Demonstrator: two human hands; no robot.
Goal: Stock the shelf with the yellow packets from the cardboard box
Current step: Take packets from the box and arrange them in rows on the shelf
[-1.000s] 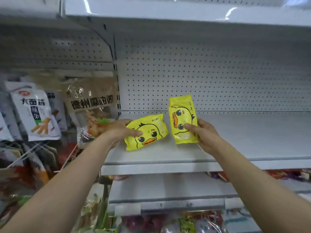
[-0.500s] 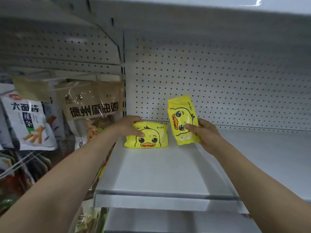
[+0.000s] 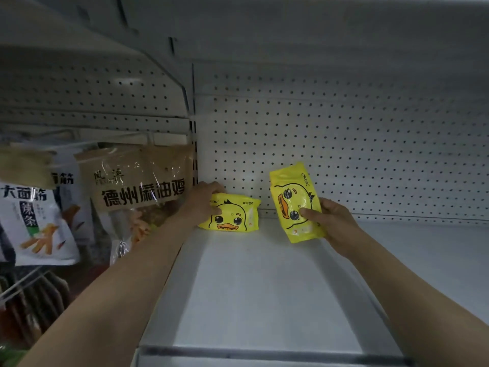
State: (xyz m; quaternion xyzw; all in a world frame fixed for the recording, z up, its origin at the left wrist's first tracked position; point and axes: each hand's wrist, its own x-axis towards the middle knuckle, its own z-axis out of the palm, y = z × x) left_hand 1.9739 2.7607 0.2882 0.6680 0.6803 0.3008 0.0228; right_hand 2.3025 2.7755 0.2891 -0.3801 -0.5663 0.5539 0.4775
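Both forearms are bare to the frame edge, with no sleeves, watch or rings showing.

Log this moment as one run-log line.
left hand: holds duck packet lying at shelf back-left corner | right hand: holds second packet on end, unplaced | box: out of view

The left hand covers the left end of the flat yellow duck-print packet. The upright yellow duck-print packet hides the right hand's fingers, all but the thumb. The picture's left edge cuts off the white noodle-snack bag. Small print on both packets is unreadable.
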